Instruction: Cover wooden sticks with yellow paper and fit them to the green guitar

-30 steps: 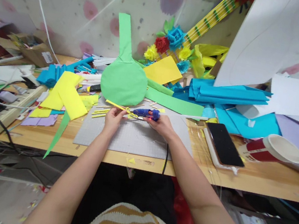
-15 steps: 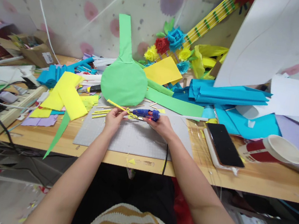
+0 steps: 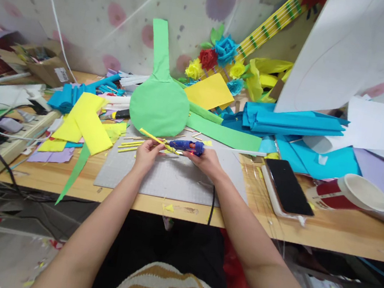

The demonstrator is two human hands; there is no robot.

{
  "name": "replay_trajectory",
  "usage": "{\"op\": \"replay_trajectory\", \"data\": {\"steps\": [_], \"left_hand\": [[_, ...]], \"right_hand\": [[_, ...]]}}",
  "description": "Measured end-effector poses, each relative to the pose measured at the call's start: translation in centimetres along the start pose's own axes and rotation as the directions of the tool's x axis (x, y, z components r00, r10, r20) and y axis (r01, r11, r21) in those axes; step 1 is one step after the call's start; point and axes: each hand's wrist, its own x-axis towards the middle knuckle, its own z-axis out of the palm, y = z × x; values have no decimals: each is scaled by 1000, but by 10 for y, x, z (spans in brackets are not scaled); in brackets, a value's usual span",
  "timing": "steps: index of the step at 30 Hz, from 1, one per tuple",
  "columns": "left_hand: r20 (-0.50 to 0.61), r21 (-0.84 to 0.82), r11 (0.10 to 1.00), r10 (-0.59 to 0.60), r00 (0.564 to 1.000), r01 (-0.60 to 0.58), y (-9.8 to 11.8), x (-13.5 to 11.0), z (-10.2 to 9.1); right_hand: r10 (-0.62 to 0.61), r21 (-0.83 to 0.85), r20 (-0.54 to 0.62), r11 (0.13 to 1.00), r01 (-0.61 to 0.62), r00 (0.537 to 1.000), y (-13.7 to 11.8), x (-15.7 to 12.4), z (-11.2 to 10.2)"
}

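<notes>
My left hand (image 3: 147,155) pinches a thin yellow paper-wrapped stick (image 3: 151,135), which slants up to the left over the grey cutting mat (image 3: 175,182). In my right hand (image 3: 209,162) is a blue hot glue gun (image 3: 191,147) with a small red light on it. The gun's tip points left, close to the yellow stick near my left fingers; whether they touch I cannot tell. Several more yellow sticks (image 3: 128,145) lie on the mat just left of my left hand. Behind both hands a round green paper shape (image 3: 160,106) with long strips stands out.
Yellow paper pieces (image 3: 94,124) and a power strip (image 3: 7,145) lie to the left. A phone (image 3: 289,185) and a paper cup (image 3: 349,192) stand at the right. Folded blue paper (image 3: 292,122) and paper flowers (image 3: 223,55) are behind. The gun's black cord (image 3: 212,205) hangs over the table's front edge.
The yellow stick and the tip of the glue gun have shifted very slightly against each other. Both hands keep their hold, and all else looks the same.
</notes>
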Motion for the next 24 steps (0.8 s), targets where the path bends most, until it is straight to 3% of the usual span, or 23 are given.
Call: {"op": "replay_trajectory", "data": {"steps": [8,16,24], "left_hand": [[26,14,1000,-18,999,18,-1,0,0],[55,3,999,-52,997,51,3,-2,-1],[105,32,996,-86,991,83,2,-1,-2]], "right_hand": [[2,32,11,999,-2,1000,-1,-1,-1],[104,124,-18,987,-101,994,4,-2,-3],[50,146,23,988,-53,998,-3,-4,-6]]}}
